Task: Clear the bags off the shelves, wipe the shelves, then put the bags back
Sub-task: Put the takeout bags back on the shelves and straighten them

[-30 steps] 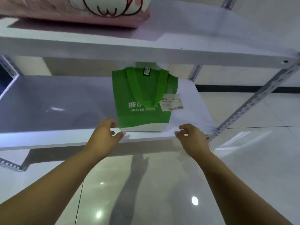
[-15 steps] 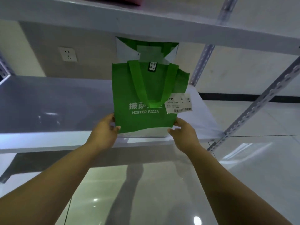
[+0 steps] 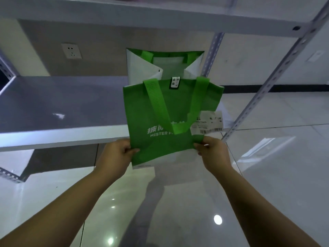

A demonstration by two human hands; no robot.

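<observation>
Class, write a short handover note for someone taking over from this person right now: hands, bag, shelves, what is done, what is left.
The left hand pinches the green bag at its lower left corner; the right hand pinches the lower right.
Bag tilted up, bottom out past the front edge of the middle shelf, mouth toward the wall.
Done: bag gripped. To do: lift it clear, wipe shelves, return bags. No cloth in view.

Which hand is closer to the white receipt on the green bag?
The right hand, pinching the green bag just below the receipt; the left hand grips the opposite edge.
</observation>
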